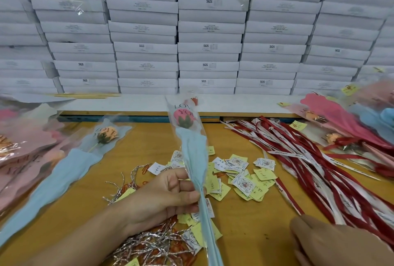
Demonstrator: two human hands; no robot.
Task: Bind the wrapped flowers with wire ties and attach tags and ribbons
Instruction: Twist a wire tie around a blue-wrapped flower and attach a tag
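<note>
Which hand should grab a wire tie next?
Right. The right hand looks empty, while the left hand grips the flower at its neck. The wire ties lie by the left wrist, so the right hand would have to reach across.

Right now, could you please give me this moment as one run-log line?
left hand: grips blue-wrapped flower | right hand: blurred, beside ribbons | wire ties: loose on table | tags: scattered

Yellow-orange table (245, 233): scattered tags (243, 182), silver wire ties (153, 244), ribbons (315, 172) (red and white).
</note>
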